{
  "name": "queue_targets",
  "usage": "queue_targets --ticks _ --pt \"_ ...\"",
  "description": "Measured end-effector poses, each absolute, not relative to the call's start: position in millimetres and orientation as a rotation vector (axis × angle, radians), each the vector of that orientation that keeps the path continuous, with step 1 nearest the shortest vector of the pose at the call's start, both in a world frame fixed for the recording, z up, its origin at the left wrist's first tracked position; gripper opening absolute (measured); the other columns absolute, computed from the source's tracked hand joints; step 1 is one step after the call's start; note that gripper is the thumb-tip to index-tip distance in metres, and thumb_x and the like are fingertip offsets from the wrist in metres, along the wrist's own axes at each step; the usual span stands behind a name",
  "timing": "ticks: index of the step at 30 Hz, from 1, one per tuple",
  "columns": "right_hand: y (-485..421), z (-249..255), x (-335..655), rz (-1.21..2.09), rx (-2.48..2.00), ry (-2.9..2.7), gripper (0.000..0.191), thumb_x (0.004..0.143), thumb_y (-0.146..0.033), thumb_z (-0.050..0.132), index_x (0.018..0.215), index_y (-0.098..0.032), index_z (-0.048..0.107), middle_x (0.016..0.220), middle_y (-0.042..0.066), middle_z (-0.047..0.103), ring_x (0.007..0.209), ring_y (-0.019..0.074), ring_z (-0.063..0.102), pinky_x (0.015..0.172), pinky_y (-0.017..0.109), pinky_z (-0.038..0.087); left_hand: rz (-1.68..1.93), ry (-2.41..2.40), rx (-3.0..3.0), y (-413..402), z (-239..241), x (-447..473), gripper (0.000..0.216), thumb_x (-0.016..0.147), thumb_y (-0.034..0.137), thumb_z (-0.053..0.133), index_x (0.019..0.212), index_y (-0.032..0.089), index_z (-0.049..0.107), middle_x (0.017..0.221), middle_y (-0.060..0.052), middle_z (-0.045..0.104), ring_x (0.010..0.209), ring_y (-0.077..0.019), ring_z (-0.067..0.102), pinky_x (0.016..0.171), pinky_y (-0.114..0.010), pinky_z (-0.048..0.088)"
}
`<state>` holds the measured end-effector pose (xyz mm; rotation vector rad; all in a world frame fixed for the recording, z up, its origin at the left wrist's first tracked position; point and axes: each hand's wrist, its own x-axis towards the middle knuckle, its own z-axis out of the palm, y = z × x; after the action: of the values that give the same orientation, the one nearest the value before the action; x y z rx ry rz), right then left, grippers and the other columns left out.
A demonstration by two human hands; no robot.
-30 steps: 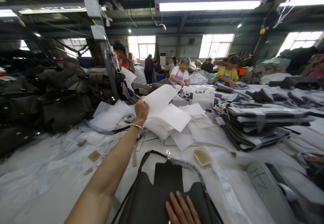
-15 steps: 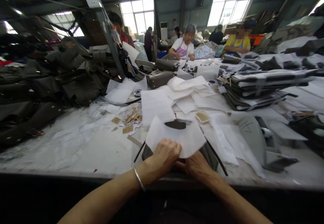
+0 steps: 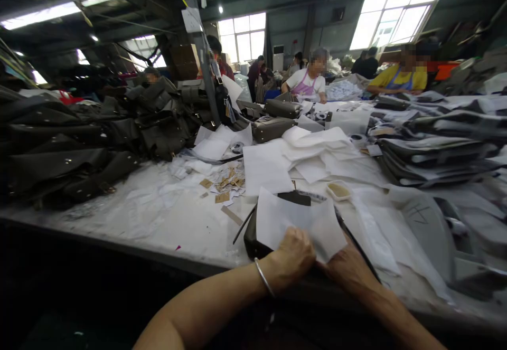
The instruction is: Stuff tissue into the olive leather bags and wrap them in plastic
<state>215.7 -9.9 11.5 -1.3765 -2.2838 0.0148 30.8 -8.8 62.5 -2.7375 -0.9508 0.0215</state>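
In front of me a dark grey-green bag point(image 3: 252, 243) rests at the table's near edge, with dark straps at its sides. A thin white packing sheet point(image 3: 293, 214) covers most of its top. My left hand point(image 3: 295, 252), with a bangle on the wrist, is closed in a fist on the sheet's near edge. Close by on the right, my right hand point(image 3: 350, 264) is curled low at the sheet's corner and the bag's near side. Its fingertips are hidden under the sheet, so what they hold does not show.
Loose paper tags point(image 3: 227, 181) lie left of the bag, and a small shallow tray point(image 3: 339, 190) stands behind it. White sheets point(image 3: 265, 169) are stacked farther back. Dark bags point(image 3: 79, 149) are heaped at left; wrapped ones point(image 3: 431, 154) at right. A tape dispenser point(image 3: 455, 234) stands right. Several co-workers are beyond.
The view has swung left, so everything appears farther right. Both hands remain at the sheet and bag; the sheet's near edge is bent down a little more between them.
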Motion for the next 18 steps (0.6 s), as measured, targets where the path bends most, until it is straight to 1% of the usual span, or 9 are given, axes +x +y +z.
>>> queue_targets --ticks 2,4,6,8,10,11,13,15,18 --pt "-14 23 223 0.175 -1.439 -2.281 0.046 0.078 -0.043 0.069 0.118 -0.021 0.068 0.119 0.011 0.07 0.122 0.0334 0.057 0.113 0.05 0.036 -0.018 -0.984 -2.791 -5 60 25 0.01 0.091 0.015 0.049 0.09 0.011 0.059 0.083 -0.008 0.058 0.077 -0.022 0.056 0.067 -0.034 0.039" --pt "-21 45 233 0.344 -1.488 -2.237 0.061 0.077 -0.044 0.069 0.131 -0.019 0.059 0.129 0.013 0.064 0.125 0.0336 0.054 0.109 0.05 0.041 -0.036 -1.061 -2.793 -3 56 20 0.012 0.091 0.014 0.048 0.096 0.011 0.059 0.084 -0.008 0.058 0.078 -0.0225 0.056 0.066 -0.035 0.039" --pt "-30 79 240 0.376 -1.515 -2.097 0.068 0.081 -0.043 0.064 0.143 -0.02 0.046 0.137 0.012 0.058 0.126 0.0319 0.054 0.105 0.049 0.046 -0.035 -1.112 -2.775 -5 53 21 0.014 0.09 0.012 0.047 0.096 0.009 0.059 0.085 -0.01 0.058 0.077 -0.024 0.056 0.065 -0.036 0.039" --pt "-40 115 238 0.237 -1.507 -1.903 0.063 0.087 -0.04 0.058 0.146 -0.024 0.042 0.141 0.011 0.054 0.127 0.0307 0.054 0.104 0.048 0.047 -0.025 -1.126 -2.771 -10 50 26 0.014 0.089 0.01 0.046 0.091 0.009 0.06 0.084 -0.011 0.058 0.076 -0.0247 0.056 0.064 -0.037 0.04" --pt "-44 140 225 0.146 -1.422 -1.825 0.053 0.09 -0.035 0.055 0.142 -0.026 0.047 0.141 0.009 0.054 0.129 0.0292 0.053 0.107 0.048 0.045 -0.028 -1.131 -2.776 -13 49 29 0.015 0.089 0.009 0.046 0.089 0.009 0.061 0.085 -0.012 0.058 0.077 -0.025 0.056 0.066 -0.038 0.041" --pt "-43 145 214 0.175 -1.348 -1.851 0.047 0.091 -0.033 0.053 0.138 -0.026 0.052 0.138 0.008 0.058 0.126 0.0279 0.055 0.106 0.046 0.045 -0.035 -1.132 -2.784 -13 48 30 0.015 0.089 0.01 0.046 0.09 0.009 0.061 0.086 -0.012 0.059 0.079 -0.0251 0.056 0.067 -0.038 0.041" --pt "-36 136 192 0.378 -1.226 -1.982 0.036 0.094 -0.029 0.049 0.127 -0.025 0.062 0.126 0.007 0.066 0.117 0.0244 0.062 0.101 0.04 0.05 -0.056 -1.133 -2.807 -11 48 26 0.017 0.091 0.01 0.045 0.096 0.01 0.061 0.09 -0.012 0.06 0.084 -0.0249 0.057 0.071 -0.038 0.043" --pt "-25 108 175 0.601 -1.218 -2.055 0.032 0.094 -0.026 0.045 0.113 -0.023 0.07 0.112 0.007 0.073 0.105 0.0224 0.068 0.095 0.037 0.053 -0.075 -1.132 -2.829 -9 49 17 0.019 0.093 0.012 0.044 0.105 0.012 0.06 0.096 -0.011 0.062 0.09 -0.024 0.057 0.076 -0.037 0.045" --pt "-10 62 168 0.747 -1.348 -1.946 0.03 0.093 -0.029 0.045 0.101 -0.022 0.073 0.1 0.006 0.075 0.094 0.0223 0.07 0.088 0.036 0.056 -0.185 -1.174 -2.87 -10 55 -1 0.022 0.096 0.017 0.047 0.115 0.015 0.056 0.107 -0.008 0.062 0.098 -0.0226 0.057 0.081 -0.036 0.047"
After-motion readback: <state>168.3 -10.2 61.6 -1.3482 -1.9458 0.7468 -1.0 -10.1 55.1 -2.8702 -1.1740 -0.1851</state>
